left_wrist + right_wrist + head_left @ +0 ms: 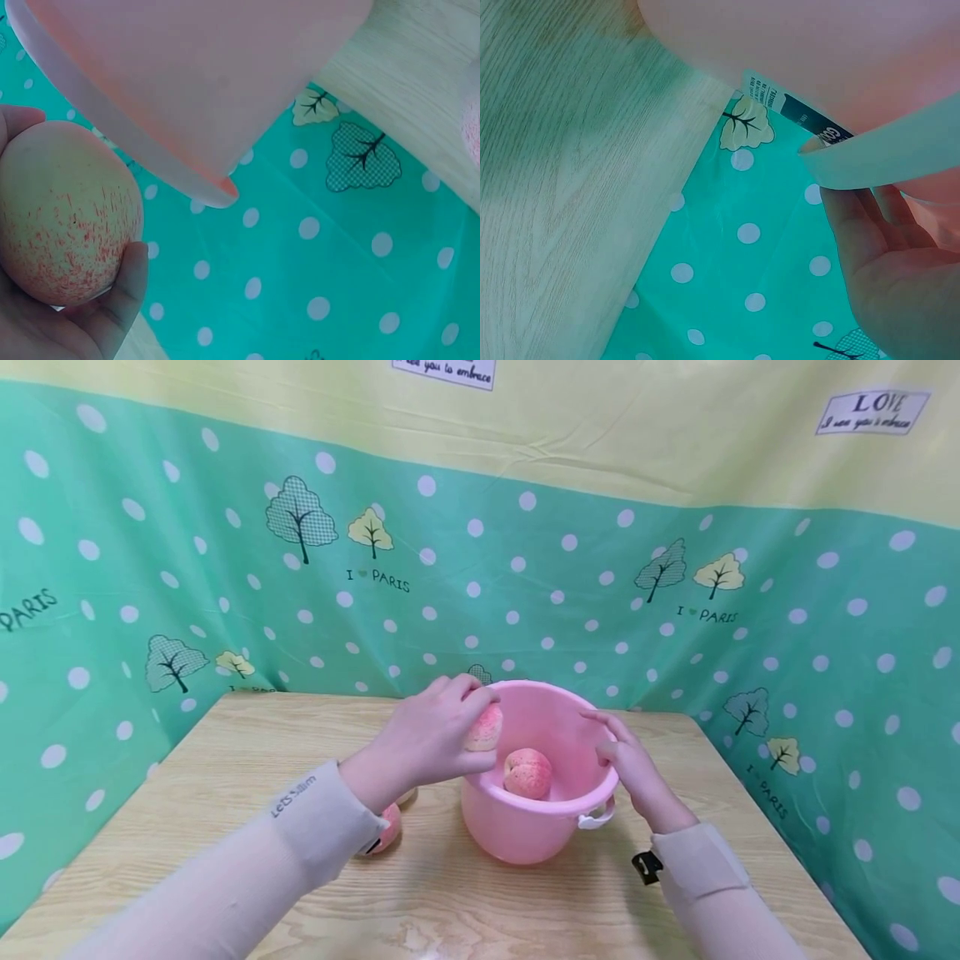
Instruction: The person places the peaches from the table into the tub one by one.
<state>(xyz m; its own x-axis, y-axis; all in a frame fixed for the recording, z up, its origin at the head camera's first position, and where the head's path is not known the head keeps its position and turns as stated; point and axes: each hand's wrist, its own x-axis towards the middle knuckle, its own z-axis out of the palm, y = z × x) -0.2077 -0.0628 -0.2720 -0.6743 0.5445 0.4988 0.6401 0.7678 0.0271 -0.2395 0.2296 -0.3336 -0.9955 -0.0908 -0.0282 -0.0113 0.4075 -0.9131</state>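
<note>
A pink bucket point(517, 839) stands on the table with one red-and-yellow peach point(528, 774) lying inside. My left hand point(431, 727) grips another peach point(483, 729) at the bucket's left rim. In the left wrist view that peach point(71, 214) shows its pale side with red flecks, thumb and fingers around it, beside the bucket wall point(187, 82). On the opposite side, my right hand point(633, 768) holds the bucket's right rim. The right wrist view shows those fingers point(900, 225) against the pale rim band.
A peach point(390, 828) lies on the wooden table point(480, 910) left of the bucket, partly hidden by my left wrist. Just behind it a sliver of another pale fruit point(407, 797) shows. A green dotted curtain point(525, 577) hangs around the table's back and sides.
</note>
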